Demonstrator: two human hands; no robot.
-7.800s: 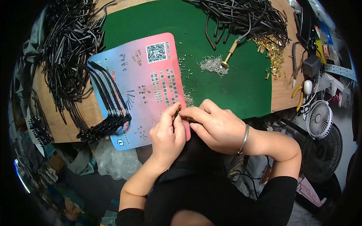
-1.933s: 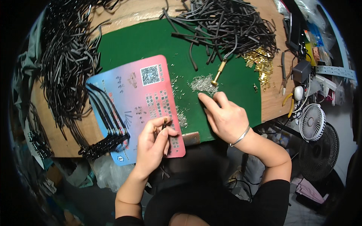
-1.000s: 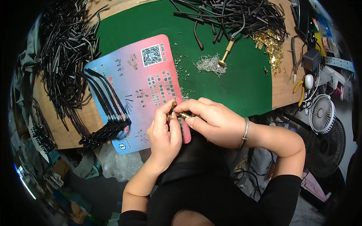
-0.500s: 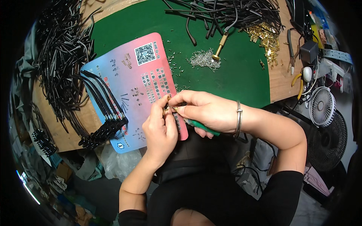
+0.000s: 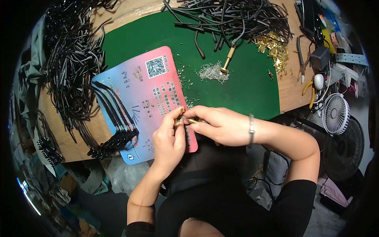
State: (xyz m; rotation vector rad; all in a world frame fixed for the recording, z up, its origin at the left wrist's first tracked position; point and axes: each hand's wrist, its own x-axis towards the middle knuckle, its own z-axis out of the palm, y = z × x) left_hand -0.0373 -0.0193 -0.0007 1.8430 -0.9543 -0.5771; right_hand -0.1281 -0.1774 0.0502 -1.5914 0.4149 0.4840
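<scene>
My left hand pinches a small gold-coloured metal part between thumb and fingertips, over the right edge of a pink and blue printed mat. My right hand is closed on a slender, brass-coloured tool, its tip touching or very near that part. Fingers hide most of both, so their exact kind cannot be told. Tiny screws and metal bits lie in groups on the mat. A row of black curved strips, resembling eyeglass temples, rests on its left side.
A green mat bears a heap of small silver pieces, a brass-handled tool, gold-coloured parts and black temple-like strips. More black strips pile up at left. Pliers and a white fan are at right.
The green thing seen in my right palm earlier no longer shows; a brass-coloured tool is now visible at my fingertips. Both hands stay together. The whole view has shifted slightly.
</scene>
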